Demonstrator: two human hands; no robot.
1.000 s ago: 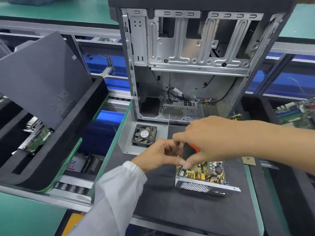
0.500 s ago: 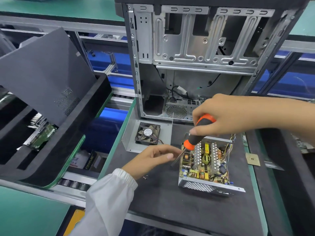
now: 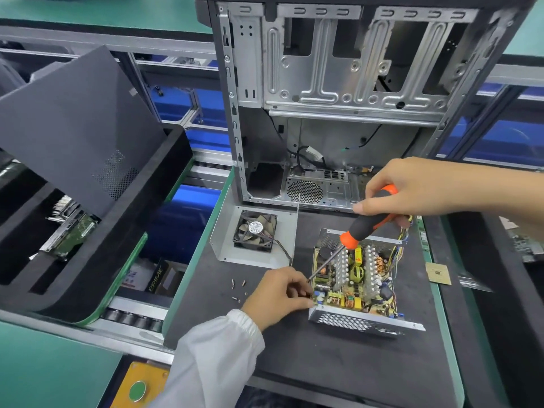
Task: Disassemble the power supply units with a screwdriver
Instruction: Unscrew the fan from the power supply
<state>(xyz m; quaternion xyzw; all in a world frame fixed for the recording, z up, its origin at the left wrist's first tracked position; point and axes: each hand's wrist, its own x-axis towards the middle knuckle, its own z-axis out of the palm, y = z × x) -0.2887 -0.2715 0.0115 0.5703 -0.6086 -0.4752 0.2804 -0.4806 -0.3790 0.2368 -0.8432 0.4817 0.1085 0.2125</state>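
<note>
**Screwdriver tip at the near-left corner of the open power supply**

My right hand (image 3: 418, 189) comes in from the right, its fingers (image 3: 366, 206) curled round the black-and-orange handle of the screwdriver (image 3: 363, 223). The shaft slants down and to the left, over the far-left part of the power supply unit (image 3: 356, 278), and its tip ends right at the fingers of my left hand (image 3: 279, 293).

That left hand, in a white sleeve (image 3: 212, 357), sits on the near-left side of the unit. Its fingers (image 3: 303, 288) are curled and pinched together at the unit's left edge, just where the tip lands. I cannot tell whether they pinch a screw, the tip or the edge of the case.

The unit lies on the dark tabletop (image 3: 323, 363), lid off, circuit board and heat sinks facing up, its perforated wall toward me. Its bundle of coloured wires leaves at the far-right corner, below my right hand.

A few loose screws (image 3: 238, 287) lie on the tabletop just left of my left hand. Farther off, left of the unit, a metal cover (image 3: 232, 245) lies flat with a fan (image 3: 255, 231) on it. Beyond both stands an open computer case (image 3: 338, 98).
</note>
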